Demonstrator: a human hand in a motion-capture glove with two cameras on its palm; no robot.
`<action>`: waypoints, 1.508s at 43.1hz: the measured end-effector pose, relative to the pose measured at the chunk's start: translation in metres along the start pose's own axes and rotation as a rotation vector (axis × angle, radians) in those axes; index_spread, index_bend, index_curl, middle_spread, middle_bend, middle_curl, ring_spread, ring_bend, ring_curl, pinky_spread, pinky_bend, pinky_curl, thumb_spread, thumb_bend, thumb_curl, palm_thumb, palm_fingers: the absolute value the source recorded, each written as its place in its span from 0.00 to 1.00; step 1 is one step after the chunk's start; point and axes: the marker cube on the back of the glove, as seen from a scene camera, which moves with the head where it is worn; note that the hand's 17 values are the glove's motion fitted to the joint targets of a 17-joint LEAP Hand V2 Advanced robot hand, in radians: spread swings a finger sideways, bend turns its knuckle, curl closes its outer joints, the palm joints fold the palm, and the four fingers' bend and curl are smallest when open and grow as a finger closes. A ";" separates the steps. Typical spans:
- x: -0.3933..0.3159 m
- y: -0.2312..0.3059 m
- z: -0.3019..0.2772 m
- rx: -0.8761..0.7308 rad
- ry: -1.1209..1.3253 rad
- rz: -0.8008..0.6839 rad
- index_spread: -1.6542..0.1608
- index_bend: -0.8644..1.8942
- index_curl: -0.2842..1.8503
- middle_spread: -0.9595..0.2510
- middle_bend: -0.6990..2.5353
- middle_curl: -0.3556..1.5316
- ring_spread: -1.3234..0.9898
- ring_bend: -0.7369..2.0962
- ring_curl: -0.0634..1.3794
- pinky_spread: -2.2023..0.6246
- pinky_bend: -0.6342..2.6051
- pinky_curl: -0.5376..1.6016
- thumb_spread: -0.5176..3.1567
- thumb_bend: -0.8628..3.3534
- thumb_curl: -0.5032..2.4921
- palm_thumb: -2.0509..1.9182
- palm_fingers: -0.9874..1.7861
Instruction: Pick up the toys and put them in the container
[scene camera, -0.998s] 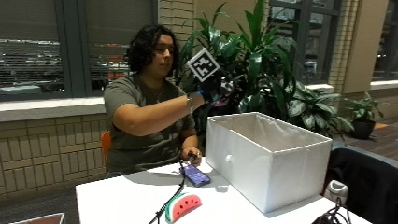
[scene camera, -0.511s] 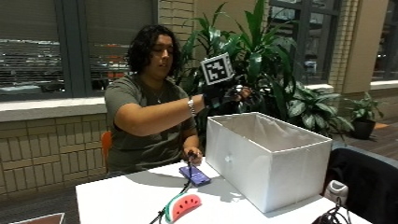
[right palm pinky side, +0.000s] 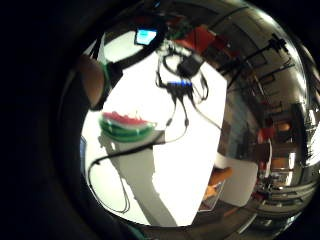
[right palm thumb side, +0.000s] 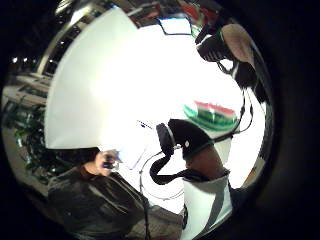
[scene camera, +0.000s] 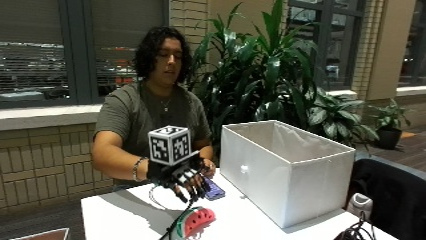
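We see our black-gloved right hand (scene camera: 181, 176), fingers spread and holding nothing, above the red-and-green watermelon-slice toy (scene camera: 197, 221), beside the white fabric container (scene camera: 286, 170).

A large leafy plant (scene camera: 266, 75) stands behind the white table (scene camera: 126, 220) (before windows (scene camera: 60, 47) and brick sill (scene camera: 40, 117)).

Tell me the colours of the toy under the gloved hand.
Red with a green rim, a watermelon slice; clearest in the outside view.

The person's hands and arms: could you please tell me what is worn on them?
The right hand wears a black glove with white patches on the fingers. A bracelet circles that wrist. Short grey-green sleeves leave the forearms bare. The left hand is ungloved.
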 end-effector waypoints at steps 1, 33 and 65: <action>0.003 0.001 0.010 -0.017 -0.014 -0.001 0.67 0.37 0.40 0.47 0.43 0.57 0.39 0.70 0.38 0.67 0.47 0.42 0.48 0.21 0.29 0.54 0.59; -0.092 -0.008 -0.097 0.686 -0.265 -0.364 0.71 0.41 0.43 0.43 0.52 0.66 0.42 0.75 0.42 0.64 0.50 0.44 0.55 0.21 0.26 0.53 0.82; -0.268 -0.110 -0.191 0.308 -0.161 -0.511 0.70 0.38 0.48 0.54 0.39 0.56 0.44 0.59 0.32 0.72 0.51 0.46 0.46 0.18 0.26 0.48 0.33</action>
